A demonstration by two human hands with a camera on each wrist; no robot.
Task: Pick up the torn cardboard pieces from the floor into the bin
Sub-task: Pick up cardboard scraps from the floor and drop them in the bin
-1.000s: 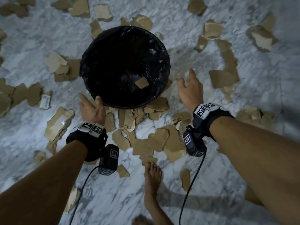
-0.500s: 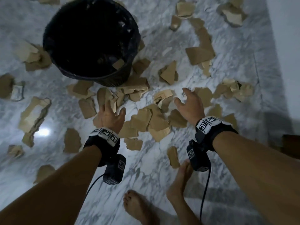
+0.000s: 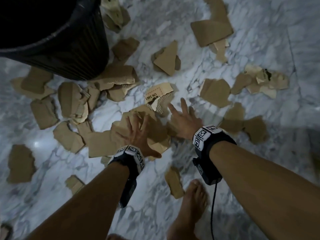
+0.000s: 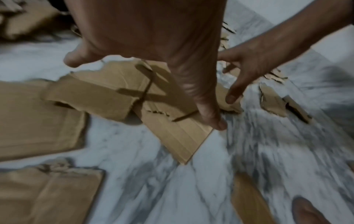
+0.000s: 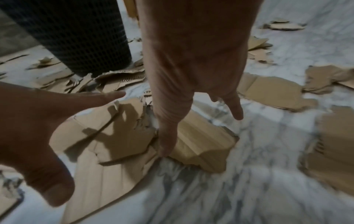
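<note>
Two hands, left (image 3: 138, 135) and right (image 3: 183, 122), fingers spread, above overlapping cardboard pieces (image 3: 155, 132); one black bin (image 3: 72, 49) nearby

Torn brown cardboard pieces (image 3: 102, 144) are scattered flat across the frame, overlapped at centre. One piece (image 3: 158, 96) printed "UN 3481" is seen above centre, corrugation exposed. Black ribbed bin (image 3: 69, 49) is stood upright at upper left, pieces touching its base.

The head view looks steeply down from above at the marble floor (image 3: 155, 213). Both wrist views sit close, low over the same cardboard pile (image 4: 118, 91), bin (image 5: 76, 37) upper left.
</note>
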